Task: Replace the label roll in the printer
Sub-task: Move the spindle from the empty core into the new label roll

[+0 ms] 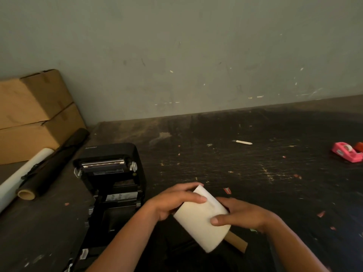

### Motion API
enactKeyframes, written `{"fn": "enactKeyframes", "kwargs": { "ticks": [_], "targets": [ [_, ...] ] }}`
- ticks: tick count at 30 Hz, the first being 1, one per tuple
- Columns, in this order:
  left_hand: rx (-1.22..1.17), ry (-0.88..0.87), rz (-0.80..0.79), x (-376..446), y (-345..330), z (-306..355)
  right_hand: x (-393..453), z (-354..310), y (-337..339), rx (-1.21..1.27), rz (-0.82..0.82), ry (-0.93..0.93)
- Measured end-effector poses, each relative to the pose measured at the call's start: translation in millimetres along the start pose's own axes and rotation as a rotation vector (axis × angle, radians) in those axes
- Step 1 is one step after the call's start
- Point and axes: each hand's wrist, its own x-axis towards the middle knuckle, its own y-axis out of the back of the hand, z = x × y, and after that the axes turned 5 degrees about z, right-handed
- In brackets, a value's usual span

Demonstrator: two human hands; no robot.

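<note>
While both hands grip label roll (202, 220) | printer (112, 185) bottom cut off

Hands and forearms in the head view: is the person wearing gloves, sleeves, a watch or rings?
No. The left hand and the right hand are both bare, without gloves. Both forearms are uncovered up to the bottom edge of the picture, so no sleeve shows. No watch, band or ring can be seen on either one.
</note>
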Motion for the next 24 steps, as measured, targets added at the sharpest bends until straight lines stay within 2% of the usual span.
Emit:
{"fn": "enactKeyframes", "kwargs": {
  "ticks": [2,5,6,10,12,16,20,24],
  "targets": [
    [0.032,0.001,-0.007,0,3,10,0,0,-6,0.101,0.033,0.013],
    [0.038,0.019,0.097,-1,8,16,1,9,-18,0.318,0.116,0.013],
    [-0.028,0.015,0.145,-1,9,14,0,12,-22,0.422,0.144,0.008],
    [-0.592,0.024,0.286,-6,1,-13,6,20,-39,0.995,0.353,-0.027],
    [-0.579,0.093,0.284,-11,-17,-27,12,17,-46,1.118,0.445,-0.01],
    [-0.637,0.141,0.231,-10,-37,-27,24,12,-56,1.146,0.559,0.074],
    [-0.644,0.217,0.307,-12,-39,-18,31,16,-66,1.076,0.624,0.082],
    [-0.84,0.26,0.357,-14,-43,-20,38,14,-75,1.095,0.624,0.133]
  ]
}}
